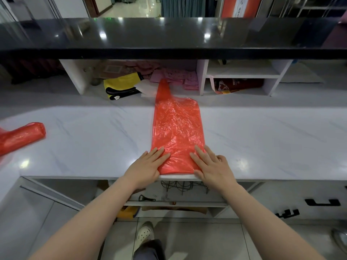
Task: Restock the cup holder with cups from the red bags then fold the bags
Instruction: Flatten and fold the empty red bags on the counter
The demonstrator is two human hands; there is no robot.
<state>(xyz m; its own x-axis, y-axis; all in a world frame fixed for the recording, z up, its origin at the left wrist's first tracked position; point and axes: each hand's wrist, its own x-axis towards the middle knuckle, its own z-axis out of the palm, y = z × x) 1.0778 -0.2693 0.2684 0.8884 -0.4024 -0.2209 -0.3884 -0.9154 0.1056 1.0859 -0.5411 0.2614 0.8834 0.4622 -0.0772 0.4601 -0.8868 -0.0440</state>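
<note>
I see a second red bag [20,136] cut off at the left edge. The flattened red bag [177,128] runs lengthwise away from me, handle far. My left hand [148,166] and right hand [213,166] press it flat, fingers straight.

Crinkled glossy plastic bag [177,128] on polished marble-look counter [262,139] (white, veined).

Yellow cloth [123,87] beside pink papers [180,77]

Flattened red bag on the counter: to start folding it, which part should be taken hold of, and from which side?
Probably the near bottom edge of the red bag, from the person's side. It lies flat and lengthwise, handles far away; the left hand and right hand already press its near corners, so fingers can pinch there and fold away.
</note>
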